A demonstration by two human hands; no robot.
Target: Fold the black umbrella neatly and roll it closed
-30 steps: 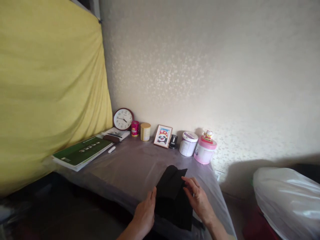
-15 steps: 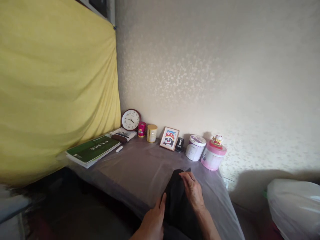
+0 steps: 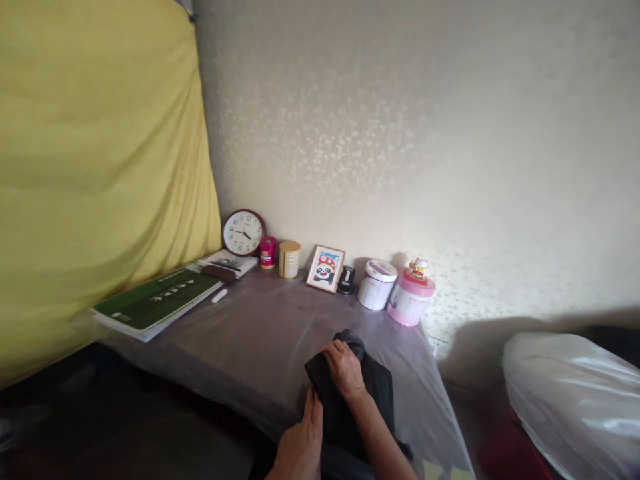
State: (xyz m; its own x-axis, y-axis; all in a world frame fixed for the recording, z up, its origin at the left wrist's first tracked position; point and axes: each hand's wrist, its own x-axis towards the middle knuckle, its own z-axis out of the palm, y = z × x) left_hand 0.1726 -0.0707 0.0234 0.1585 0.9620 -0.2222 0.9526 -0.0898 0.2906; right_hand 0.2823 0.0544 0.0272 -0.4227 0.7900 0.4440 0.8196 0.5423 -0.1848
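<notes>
My left hand (image 3: 301, 437) grips the left edge of the black cloth (image 3: 379, 393), seemingly to steady it, while my right hand (image 3: 345, 370) crosses over, fingers closed on its upper fold, perhaps to keep that from opening. The cloth is over the bench's (image 3: 260, 327) near part, where both hands reach it. Farther back, the frame (image 3: 325, 269) tilts, its picture facing me; the clock (image 3: 244, 232) stands propped, apparently against the wall (image 3: 320, 133).
</notes>
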